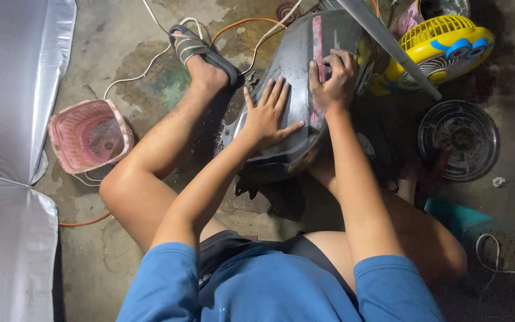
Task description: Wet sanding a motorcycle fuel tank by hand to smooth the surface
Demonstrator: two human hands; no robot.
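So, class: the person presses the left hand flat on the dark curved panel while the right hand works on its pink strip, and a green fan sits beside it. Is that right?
Not quite: the fan is yellow, as the head view shows. The rest holds: left hand flat on the dark curved panel, right hand on its pink strip.

A stained, cracked concrete floor (120, 36) lies dim under low light, crossed by white and orange cables (150, 59). A silver sheet (7, 149) covers the left edge beside a pink plastic basket (89, 136); a yellow fan (442, 45) sits top right.
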